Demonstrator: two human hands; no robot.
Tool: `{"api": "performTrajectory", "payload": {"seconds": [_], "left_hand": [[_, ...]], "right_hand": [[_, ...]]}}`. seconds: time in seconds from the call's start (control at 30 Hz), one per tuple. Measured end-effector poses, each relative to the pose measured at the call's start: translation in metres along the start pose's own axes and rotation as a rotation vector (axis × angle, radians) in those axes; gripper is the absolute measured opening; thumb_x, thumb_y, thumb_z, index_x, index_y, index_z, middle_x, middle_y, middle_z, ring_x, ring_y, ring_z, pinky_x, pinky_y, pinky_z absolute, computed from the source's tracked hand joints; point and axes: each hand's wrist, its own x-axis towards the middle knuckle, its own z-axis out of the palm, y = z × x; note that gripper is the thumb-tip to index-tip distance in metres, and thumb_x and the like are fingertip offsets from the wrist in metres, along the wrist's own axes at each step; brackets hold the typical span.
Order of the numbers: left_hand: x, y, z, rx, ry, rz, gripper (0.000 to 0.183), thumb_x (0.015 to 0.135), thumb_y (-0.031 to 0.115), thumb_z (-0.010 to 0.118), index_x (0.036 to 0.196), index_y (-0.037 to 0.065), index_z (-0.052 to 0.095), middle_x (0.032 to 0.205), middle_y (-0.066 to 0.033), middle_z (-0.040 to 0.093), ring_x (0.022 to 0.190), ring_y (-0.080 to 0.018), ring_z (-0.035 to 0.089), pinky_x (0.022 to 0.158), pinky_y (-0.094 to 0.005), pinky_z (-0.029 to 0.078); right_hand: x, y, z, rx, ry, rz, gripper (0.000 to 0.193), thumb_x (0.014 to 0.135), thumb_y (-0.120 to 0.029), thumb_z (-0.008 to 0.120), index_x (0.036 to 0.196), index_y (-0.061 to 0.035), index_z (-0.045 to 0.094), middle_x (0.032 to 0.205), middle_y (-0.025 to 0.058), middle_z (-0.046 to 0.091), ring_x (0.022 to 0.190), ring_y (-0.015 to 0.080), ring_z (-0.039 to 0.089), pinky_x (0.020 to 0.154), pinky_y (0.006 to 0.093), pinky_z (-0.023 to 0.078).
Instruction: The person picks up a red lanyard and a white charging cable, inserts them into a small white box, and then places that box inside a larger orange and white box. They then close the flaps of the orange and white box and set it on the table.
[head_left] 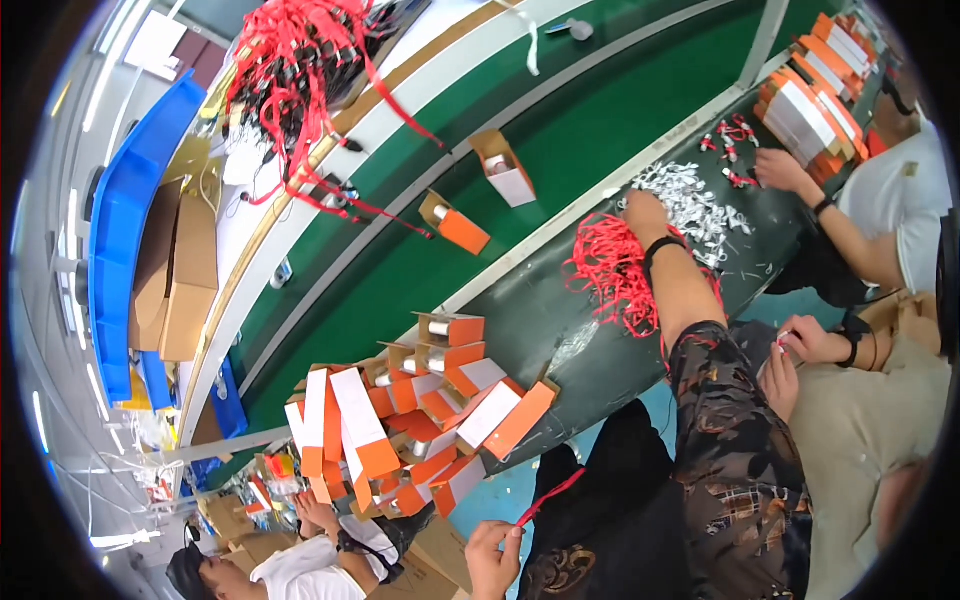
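In the lower middle, my left hand pinches a short red strap over my lap. My right arm, in a dark patterned sleeve, stretches across the dark work table. My right hand is at the border between a heap of red straps and a pile of small white looped cords. Its fingers look drawn together, partly hidden by the hand itself; what they hold, if anything, cannot be made out.
Orange-and-white boxes crowd the table's left end. Two open boxes stand on the green conveyor. Beyond it hang red cables with black plugs. Co-workers sit at right, one with a hand by small red-and-white pieces.
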Motion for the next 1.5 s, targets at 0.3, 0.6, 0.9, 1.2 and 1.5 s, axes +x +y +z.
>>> {"api": "performTrajectory", "payload": {"seconds": [0.3,0.6,0.9,1.2,1.5], "left_hand": [[0.031,0.016,-0.026,0.074,0.066,0.356,0.006,0.080,0.011,0.074,0.080,0.006,0.071,0.096,-0.0109,0.066,0.086,-0.0310,0.058,0.076,-0.0400,0.046],[0.065,0.014,-0.079,0.107,0.183,0.529,0.014,0.089,0.014,0.069,0.081,0.003,0.069,0.069,-0.0126,0.058,0.065,-0.0308,0.057,0.061,-0.0397,0.044],[0.053,-0.003,-0.124,-0.200,0.011,0.490,0.010,0.087,0.012,0.070,0.086,0.003,0.074,0.069,-0.0088,0.063,0.063,-0.0193,0.063,0.059,-0.0318,0.047],[0.071,-0.064,-0.099,-1.267,-0.068,0.062,0.016,0.097,0.016,0.061,0.091,0.003,0.069,0.086,-0.0070,0.072,0.074,-0.0140,0.066,0.072,-0.0255,0.052],[0.056,-0.060,-0.048,-1.887,-0.341,-0.088,0.028,0.103,0.030,0.052,0.114,0.006,0.062,0.109,-0.0074,0.065,0.105,-0.0226,0.061,0.095,-0.0467,0.048]], "right_hand": [[-0.025,0.007,-0.038,0.397,0.466,-0.153,0.025,0.090,-0.028,0.058,0.098,-0.0070,0.069,0.095,0.0210,0.070,0.088,0.0461,0.065,0.079,0.0575,0.051],[-0.263,-0.142,-0.204,1.151,0.060,-0.458,0.023,0.099,-0.013,0.059,0.116,0.0006,0.066,0.092,0.0018,0.067,0.077,0.0057,0.056,0.071,0.0226,0.048],[-0.438,-0.224,-0.172,1.314,-0.976,-0.509,0.023,0.103,-0.015,0.056,0.118,-0.0020,0.066,0.094,0.0021,0.071,0.083,0.0077,0.065,0.073,0.0242,0.051],[-0.448,-0.245,-0.161,1.321,-1.420,-0.262,0.012,0.102,-0.018,0.059,0.106,-0.0068,0.062,0.083,-0.0040,0.064,0.064,0.0022,0.054,0.056,0.0200,0.043],[-0.455,-0.256,-0.180,1.164,-1.084,-0.452,0.016,0.091,-0.006,0.073,0.098,-0.0005,0.060,0.077,0.0031,0.065,0.068,0.0063,0.061,0.058,0.0218,0.049]]}}
